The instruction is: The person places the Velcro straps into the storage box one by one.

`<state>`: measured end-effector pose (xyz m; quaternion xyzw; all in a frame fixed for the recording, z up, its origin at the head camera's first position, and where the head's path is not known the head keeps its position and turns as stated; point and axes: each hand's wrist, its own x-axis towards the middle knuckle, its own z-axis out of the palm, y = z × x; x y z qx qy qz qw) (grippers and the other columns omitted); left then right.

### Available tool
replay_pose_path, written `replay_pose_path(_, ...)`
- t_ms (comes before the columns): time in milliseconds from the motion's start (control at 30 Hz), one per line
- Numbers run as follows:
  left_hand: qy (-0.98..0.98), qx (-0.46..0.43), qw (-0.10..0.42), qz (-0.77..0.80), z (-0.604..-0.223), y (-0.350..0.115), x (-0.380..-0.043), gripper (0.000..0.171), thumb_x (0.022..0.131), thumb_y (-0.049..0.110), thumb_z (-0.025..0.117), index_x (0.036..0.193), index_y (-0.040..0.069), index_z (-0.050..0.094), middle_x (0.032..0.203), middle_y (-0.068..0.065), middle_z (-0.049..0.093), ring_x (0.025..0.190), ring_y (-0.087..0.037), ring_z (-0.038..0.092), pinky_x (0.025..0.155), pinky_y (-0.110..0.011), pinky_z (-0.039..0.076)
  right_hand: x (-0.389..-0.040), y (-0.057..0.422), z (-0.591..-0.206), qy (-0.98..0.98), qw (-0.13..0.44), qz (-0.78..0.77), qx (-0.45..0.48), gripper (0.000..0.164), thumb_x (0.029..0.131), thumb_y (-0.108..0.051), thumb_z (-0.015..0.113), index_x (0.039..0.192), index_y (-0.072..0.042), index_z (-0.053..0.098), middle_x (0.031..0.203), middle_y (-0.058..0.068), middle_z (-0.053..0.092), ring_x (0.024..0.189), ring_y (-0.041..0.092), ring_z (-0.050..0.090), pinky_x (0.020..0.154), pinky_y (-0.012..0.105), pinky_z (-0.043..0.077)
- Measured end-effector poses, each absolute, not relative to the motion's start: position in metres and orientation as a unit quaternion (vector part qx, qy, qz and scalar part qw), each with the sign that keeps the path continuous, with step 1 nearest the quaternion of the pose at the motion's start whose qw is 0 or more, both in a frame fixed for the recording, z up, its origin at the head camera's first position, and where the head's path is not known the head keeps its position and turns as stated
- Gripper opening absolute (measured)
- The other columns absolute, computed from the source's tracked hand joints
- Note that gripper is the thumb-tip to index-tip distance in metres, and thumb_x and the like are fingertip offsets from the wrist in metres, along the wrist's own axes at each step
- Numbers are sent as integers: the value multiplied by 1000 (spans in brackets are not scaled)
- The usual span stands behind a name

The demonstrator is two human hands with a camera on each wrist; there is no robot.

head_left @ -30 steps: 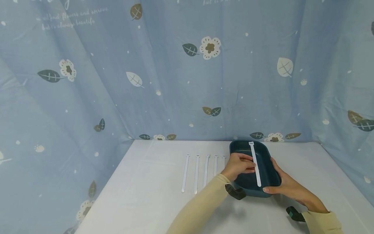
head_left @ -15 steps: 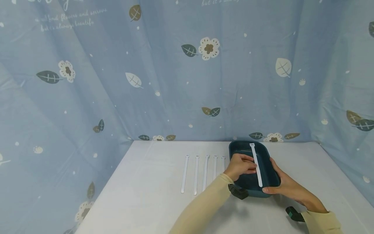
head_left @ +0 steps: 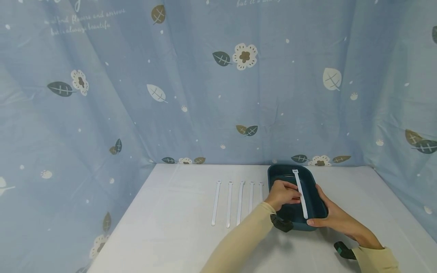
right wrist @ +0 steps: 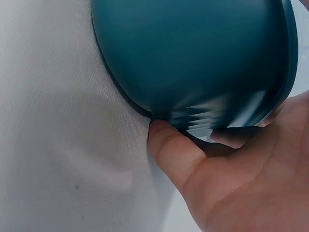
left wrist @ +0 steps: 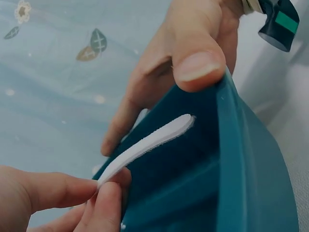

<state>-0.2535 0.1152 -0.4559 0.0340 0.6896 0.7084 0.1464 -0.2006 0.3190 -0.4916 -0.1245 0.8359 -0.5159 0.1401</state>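
Note:
Between the thumb and fingers of my left hand (head_left: 285,194) is a white cable tie (head_left: 297,184), a flat strap with a slotted head at its far end. The strap's fuzzy surface and rounded tail show in the left wrist view, where fingertips (left wrist: 108,200) pinch it. It hangs inside or just over a deep teal plastic basin (head_left: 314,189); whether it touches the bottom I cannot tell. My right hand (head_left: 338,218) grips the basin's near right corner, thumb at the front and fingers along the right side. In the right wrist view, the thumb presses low on the basin wall (right wrist: 193,58).
Several more white cable ties (head_left: 228,204) lie in a row on the white tabletop (head_left: 184,212), left of the basin; my left sleeve partly hides some. A blue patterned curtain (head_left: 198,94) stands behind the table. Each wrist carries a dark camera (head_left: 281,223).
The left hand has shifted slightly right and toward me with the cable tie. My right hand and the basin have stayed in place.

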Motion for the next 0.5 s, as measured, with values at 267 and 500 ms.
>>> replay_pose_path(267,702,27,139,698,-458,120,-254,15,85,-14,73,98,-7,72,81,-17,76,82,-39,78,70,-37,67,-200,317,-488,838,152,-512,-114,127,90,-27,77,160,-20,-28,166,39,-4,139,63,34,98,58,54)
replay_pose_path(500,714,21,135,687,-461,124,-255,12,84,-14,74,94,-7,72,78,-16,74,81,-40,78,68,-37,67,-200,316,-487,844,145,-504,-115,127,90,-27,77,160,-21,-28,166,39,-3,139,63,34,97,59,53)
